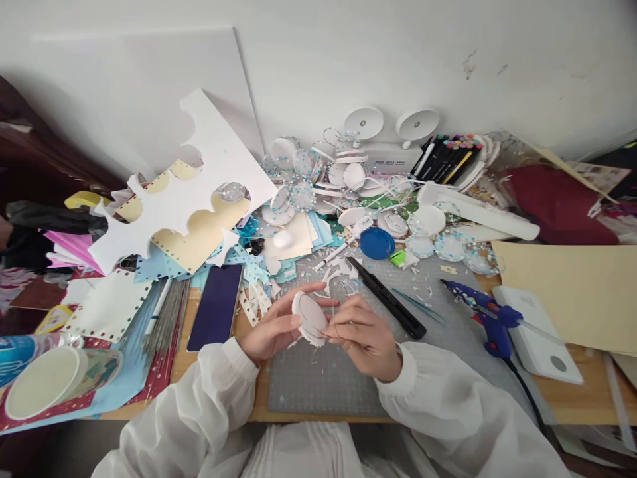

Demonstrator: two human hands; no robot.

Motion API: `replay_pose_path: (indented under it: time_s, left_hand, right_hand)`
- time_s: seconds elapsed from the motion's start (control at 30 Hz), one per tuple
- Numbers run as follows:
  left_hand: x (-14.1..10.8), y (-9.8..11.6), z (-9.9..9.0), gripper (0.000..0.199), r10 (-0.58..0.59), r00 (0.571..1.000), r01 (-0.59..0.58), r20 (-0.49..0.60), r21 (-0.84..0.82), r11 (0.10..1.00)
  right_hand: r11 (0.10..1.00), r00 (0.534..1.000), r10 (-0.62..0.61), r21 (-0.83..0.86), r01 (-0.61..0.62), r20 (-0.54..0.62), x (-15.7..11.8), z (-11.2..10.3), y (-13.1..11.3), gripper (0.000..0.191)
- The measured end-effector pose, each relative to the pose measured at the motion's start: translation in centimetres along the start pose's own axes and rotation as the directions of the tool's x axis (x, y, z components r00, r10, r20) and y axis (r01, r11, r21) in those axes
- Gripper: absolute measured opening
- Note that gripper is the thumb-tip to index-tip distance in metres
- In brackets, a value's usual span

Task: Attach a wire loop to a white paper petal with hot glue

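Note:
A small white disc (309,317) is held over the grey cutting mat (318,385), its round face turned up and to the right. My left hand (279,323) grips the disc by its left edge, thumb on the near side and fingers behind it. On the right, my right hand (362,333) pinches a thin wire (334,311) against the disc's right edge. Part of the wire loops above the fingertips. A black utility knife (388,299) lies on the mat just beyond my right hand, with tweezers (419,305) beside it.
A phone (215,307) lies left, near wires (169,318) and a cup (47,383). A blue glue gun (490,318) and white device (537,335) are at right. Decorated white discs (303,196), a blue lid (377,243) and cut foam board (219,153) fill the back.

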State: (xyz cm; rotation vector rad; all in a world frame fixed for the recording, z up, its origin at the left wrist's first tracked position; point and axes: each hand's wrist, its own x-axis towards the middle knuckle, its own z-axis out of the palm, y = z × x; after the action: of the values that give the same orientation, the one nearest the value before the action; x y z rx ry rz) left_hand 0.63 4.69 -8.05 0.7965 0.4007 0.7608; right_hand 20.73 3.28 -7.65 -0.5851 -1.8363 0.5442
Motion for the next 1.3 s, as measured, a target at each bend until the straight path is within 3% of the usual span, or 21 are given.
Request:
replay_pose_path:
  time_s: [0.43, 0.83, 1.3]
  left_hand:
    - [0.2, -0.03, 0.2, 0.066, 0.072, 0.997, -0.072, 0.003, 0.052, 0.996]
    - [0.17, -0.13, 0.27, 0.06, 0.138, 0.99, -0.131, -0.042, 0.137, 0.982]
    - [0.28, -0.4, 0.29, 0.059, 0.146, 0.988, -0.139, -0.045, 0.131, 0.982]
  right_hand:
    - [1.0, 1.0, 0.01, -0.011, -0.01, -0.003, -0.03, 0.21, -0.31, 0.014]
    - [1.0, 1.0, 0.007, -0.005, -0.007, -0.014, 0.29, 0.2, -0.61, 0.023]
    - [0.999, 1.0, 0.025, -0.037, -0.026, -0.01, -0.14, 0.48, -0.36, 0.017]
